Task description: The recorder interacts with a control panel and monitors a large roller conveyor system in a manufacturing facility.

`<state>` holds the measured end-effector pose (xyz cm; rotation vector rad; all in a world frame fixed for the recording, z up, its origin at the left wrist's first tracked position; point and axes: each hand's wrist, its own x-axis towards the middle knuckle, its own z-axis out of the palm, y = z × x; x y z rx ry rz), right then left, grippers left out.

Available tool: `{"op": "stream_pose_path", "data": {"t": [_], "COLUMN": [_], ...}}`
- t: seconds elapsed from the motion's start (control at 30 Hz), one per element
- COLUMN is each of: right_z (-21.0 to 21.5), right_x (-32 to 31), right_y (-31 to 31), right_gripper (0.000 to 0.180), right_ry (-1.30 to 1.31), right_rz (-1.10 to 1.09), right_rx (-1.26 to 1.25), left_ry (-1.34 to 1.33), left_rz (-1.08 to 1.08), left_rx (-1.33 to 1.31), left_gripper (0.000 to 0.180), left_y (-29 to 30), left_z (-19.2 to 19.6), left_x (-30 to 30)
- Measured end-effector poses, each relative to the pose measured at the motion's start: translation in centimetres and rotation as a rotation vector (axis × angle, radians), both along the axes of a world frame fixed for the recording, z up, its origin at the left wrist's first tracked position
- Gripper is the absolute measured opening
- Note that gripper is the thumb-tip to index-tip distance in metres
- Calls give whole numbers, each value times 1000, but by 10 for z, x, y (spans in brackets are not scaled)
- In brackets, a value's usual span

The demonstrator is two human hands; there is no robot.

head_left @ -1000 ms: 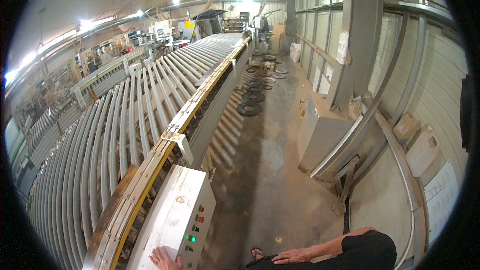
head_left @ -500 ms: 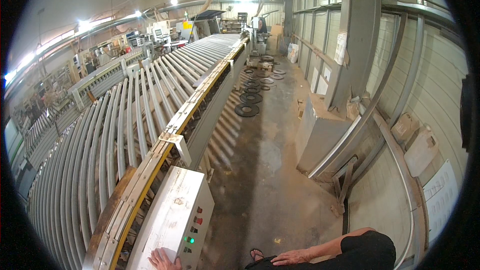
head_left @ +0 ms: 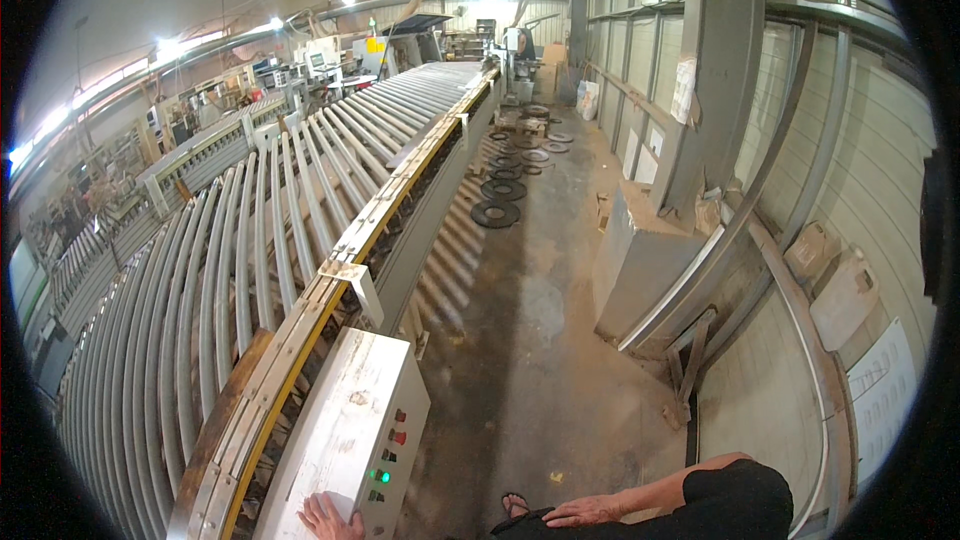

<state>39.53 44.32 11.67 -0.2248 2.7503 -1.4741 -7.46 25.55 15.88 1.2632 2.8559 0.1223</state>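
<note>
My left hand (head_left: 331,518) lies with its fingers spread on the top of a white control box (head_left: 345,410), near the box's lower end. On the box's right side are red and black knobs, and a green light (head_left: 379,476) glows among them. My right hand (head_left: 584,510) rests flat on my dark-clothed leg (head_left: 690,508), its fingers stretched out. Neither hand holds anything that I can see. Beside the box runs a long roller conveyor (head_left: 230,270) with grey metal rollers and a yellow-edged rail (head_left: 395,195).
Several dark rings (head_left: 497,212) lie on the dusty concrete floor (head_left: 540,370) right of the conveyor. A grey steel column (head_left: 712,80) with a boxed base (head_left: 640,265) stands by the metal wall. Plastic jugs (head_left: 845,300) sit on a wall ledge. Machines stand at the far end.
Both hands stay in the same places. Only the view has shifted very slightly.
</note>
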Motion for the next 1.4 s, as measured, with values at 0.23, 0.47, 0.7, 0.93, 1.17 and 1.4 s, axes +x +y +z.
{"op": "stream_pose_path", "data": {"t": [0.23, 0.47, 0.7, 0.93, 1.17, 1.4], "right_z": [7, -5, -5, -6, 5, 6], "right_x": [-1, 1, 1, 1, 0, -1], "right_y": [-1, 0, 0, 0, -1, 0], "right_gripper": [71, 67, 65, 65, 67, 67], "right_ry": [29, 25, 5, 46, 64, 49], "right_rz": [-18, -20, -27, -23, -10, -1], "right_rx": [-53, 16, 1, 50, 74, 55], "left_ry": [3, 23, 4, 17, 12, 15], "left_rz": [6, 4, 9, 4, 1, 15], "left_rx": [17, 17, -12, -8, 7, -19], "left_gripper": [75, 75, 76, 76, 75, 74], "left_y": [0, -1, 2, 1, -1, 2], "left_z": [1, -9, -2, -3, -5, 1], "left_x": [1, -3, -1, -1, 0, 3]}}
